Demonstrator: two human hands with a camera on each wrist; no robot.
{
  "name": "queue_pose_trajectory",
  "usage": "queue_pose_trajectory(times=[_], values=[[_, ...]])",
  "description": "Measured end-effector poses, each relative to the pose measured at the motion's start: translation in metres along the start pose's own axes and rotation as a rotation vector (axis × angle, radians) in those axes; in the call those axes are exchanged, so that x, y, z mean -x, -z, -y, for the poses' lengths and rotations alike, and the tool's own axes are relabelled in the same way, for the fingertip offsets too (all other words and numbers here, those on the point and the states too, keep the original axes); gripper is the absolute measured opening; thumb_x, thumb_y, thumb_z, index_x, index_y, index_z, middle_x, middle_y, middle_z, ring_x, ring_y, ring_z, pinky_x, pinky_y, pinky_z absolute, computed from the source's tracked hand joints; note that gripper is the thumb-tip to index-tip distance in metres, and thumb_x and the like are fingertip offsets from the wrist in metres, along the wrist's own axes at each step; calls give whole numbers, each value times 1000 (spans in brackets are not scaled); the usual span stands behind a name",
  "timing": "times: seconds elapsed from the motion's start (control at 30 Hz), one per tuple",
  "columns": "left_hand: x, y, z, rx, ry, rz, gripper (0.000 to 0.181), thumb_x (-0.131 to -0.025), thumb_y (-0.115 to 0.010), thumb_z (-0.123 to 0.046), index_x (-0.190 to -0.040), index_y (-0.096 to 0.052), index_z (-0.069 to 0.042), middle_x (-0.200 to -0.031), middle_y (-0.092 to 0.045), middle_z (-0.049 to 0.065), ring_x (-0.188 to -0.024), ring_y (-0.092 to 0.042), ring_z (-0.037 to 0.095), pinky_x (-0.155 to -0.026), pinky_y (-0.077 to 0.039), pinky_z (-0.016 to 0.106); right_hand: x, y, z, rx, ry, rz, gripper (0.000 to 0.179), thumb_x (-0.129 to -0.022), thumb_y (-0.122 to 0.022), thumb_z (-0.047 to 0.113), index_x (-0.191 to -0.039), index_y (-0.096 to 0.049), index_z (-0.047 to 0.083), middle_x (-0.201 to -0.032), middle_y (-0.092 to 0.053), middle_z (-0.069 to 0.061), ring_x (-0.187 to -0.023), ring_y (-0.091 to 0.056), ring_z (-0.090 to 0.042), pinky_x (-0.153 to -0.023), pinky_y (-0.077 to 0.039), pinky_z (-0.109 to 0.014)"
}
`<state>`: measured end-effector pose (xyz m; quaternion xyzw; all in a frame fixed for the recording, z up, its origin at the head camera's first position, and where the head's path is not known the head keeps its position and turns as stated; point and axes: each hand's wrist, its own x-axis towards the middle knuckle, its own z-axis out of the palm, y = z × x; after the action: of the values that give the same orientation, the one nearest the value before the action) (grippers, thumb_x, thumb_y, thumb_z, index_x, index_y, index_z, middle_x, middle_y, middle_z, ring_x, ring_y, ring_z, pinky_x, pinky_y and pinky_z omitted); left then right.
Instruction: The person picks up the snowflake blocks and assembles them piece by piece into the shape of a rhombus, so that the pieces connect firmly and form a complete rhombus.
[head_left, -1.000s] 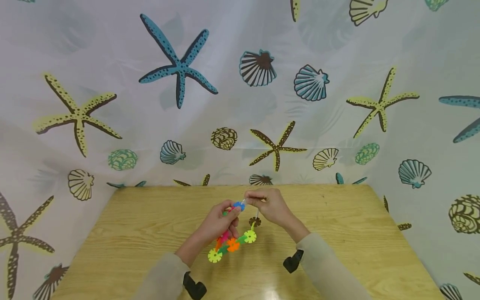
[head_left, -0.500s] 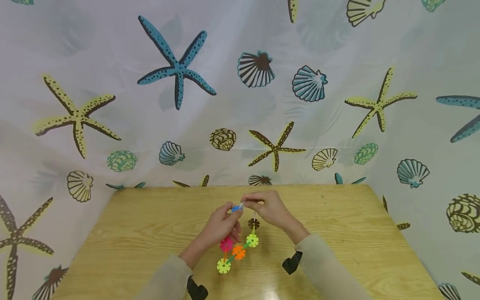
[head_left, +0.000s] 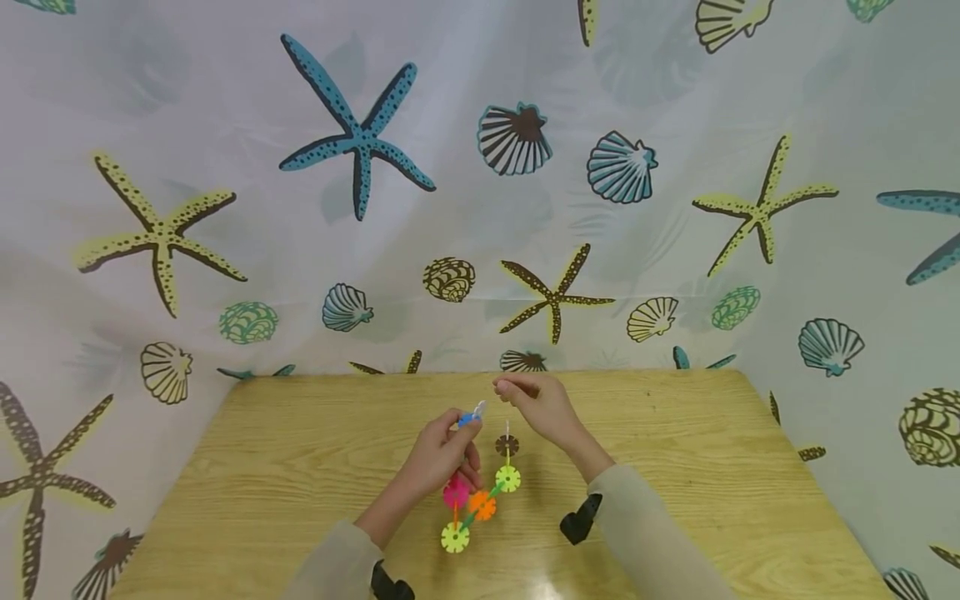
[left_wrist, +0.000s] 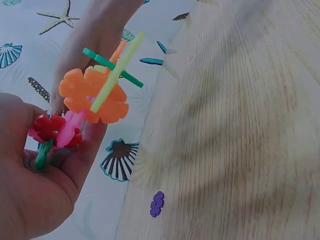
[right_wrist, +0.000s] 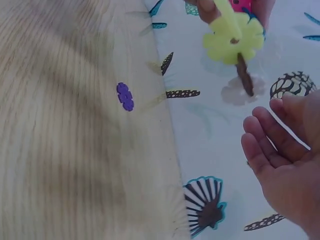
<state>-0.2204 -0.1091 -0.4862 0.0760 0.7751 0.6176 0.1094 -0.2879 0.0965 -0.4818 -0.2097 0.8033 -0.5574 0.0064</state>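
My left hand (head_left: 444, 450) pinches a chain of interlocking snowflake discs by its blue disc (head_left: 469, 419). A clear whitish disc (head_left: 480, 408) sticks up from that blue one. The chain hangs down past a pink disc (head_left: 456, 492), a yellow disc (head_left: 454, 538) and an orange disc (head_left: 482, 505), then rises by a yellow-green disc (head_left: 507, 478) to a brown disc (head_left: 507, 445). Another whitish disc (head_left: 507, 428) tops that end. Red and green discs show against the left palm in the left wrist view. Just right of both ends, my right hand (head_left: 543, 407) holds nothing, its fingers loosely curled.
Beneath the hands is a wooden table (head_left: 300, 467). A purple snowflake disc group (right_wrist: 125, 97) appears over the table in both wrist views. A patterned curtain (head_left: 450, 208) with starfish and shells encloses the back and sides.
The right hand has let go of the whitish disc at the blue end and drawn off slightly right. The chain's lower part has swung down and right below the left hand.
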Motion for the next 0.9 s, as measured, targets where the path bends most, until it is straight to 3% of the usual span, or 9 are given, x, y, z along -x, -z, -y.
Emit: queue_pose_trajectory(times=[0.1, 0.23, 0.33, 0.43, 0.63, 0.77, 0.9], values=[[3, 1, 1, 11, -8, -5, 32, -114, -47, -34, -109, -54, -4, -72, -67, 15, -55, -73, 25, -43, -46, 23, -3, -2, -9, -31, -47, -24, 32, -109, -60, 24, -129, -74, 3, -120, -76, -20, -107, -73, -35, -95, -61, -50], [7, 3, 2, 36, -10, -14, 30, -114, -47, -32, -109, -54, -4, -70, -66, 12, -54, -73, 25, -49, -58, 32, -3, -11, -23, 18, -92, -27, 28, -107, -64, 19, -126, -75, 2, -118, -77, -18, -104, -73, -32, -89, -63, -46], [9, 4, 1, 43, -9, -16, 29, -114, -47, -32, -109, -53, -4, -71, -65, 13, -54, -72, 25, -53, -62, 39, -2, -21, -33, 102, -92, 39, 27, -106, -65, 17, -126, -75, 2, -120, -77, -15, -106, -72, -29, -89, -62, -41], [10, 5, 0, 42, -7, -13, 30, -114, -47, -32, -110, -54, -3, -72, -66, 15, -54, -72, 26, -51, -60, 37, 0, -31, -40, 147, -79, 135, 28, -106, -65, 18, -128, -74, 2, -122, -75, -15, -105, -70, -28, -86, -60, -36], [12, 6, -2, 54, 2, -10, 31, -114, -46, -33, -115, -55, -4, -72, -65, 11, -55, -73, 26, -49, -57, 31, 4, -46, -50, 234, 80, 235, 27, -103, -66, 11, -127, -73, -1, -112, -71, -18, -98, -65, -31, -82, -54, -29], [12, 6, -2, 63, 7, -15, 31, -114, -47, -34, -116, -55, -4, -70, -64, 8, -53, -72, 24, -49, -57, 29, 6, -53, -57, 180, 181, 221, 25, -100, -69, 4, -123, -73, -7, -106, -67, -28, -97, -63, -42, -85, -54, -30], [12, 7, -1, 62, 5, -12, 32, -114, -48, -34, -118, -55, -3, -70, -64, 8, -53, -72, 24, -49, -56, 28, 7, -59, -60, 181, 181, 184, 25, -95, -71, -1, -119, -73, -8, -102, -63, -29, -93, -60, -40, -82, -51, -26]])
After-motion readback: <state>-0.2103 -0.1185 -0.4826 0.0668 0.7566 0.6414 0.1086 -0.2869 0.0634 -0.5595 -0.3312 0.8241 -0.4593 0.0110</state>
